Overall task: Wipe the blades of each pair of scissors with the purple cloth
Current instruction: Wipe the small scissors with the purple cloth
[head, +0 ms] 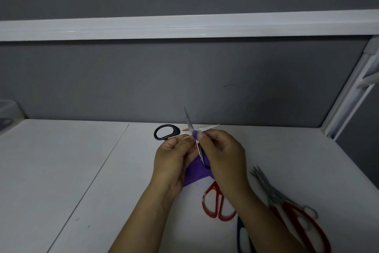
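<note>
Mid-task, by my reading. One pair is under the cloth: black-handled, steel-bladed scissors [187,118], blades spread wide, held above the white tabletop [82,170] at centre. The right hand [224,154] pinches the purple cloth [194,174] round a blade nr the pivot. The left hand [174,156], fingers curled, grips that pair.

Count: 1 cloth, 4 pairs — the other 3 lie near right: small red-handled scissors [219,204], large red-handled scissors [287,201], dark teal-handled scissors [244,236]. Can't tell if those are wiped.

No readable text, labels, brands, numbers or signs on anything in view
</note>
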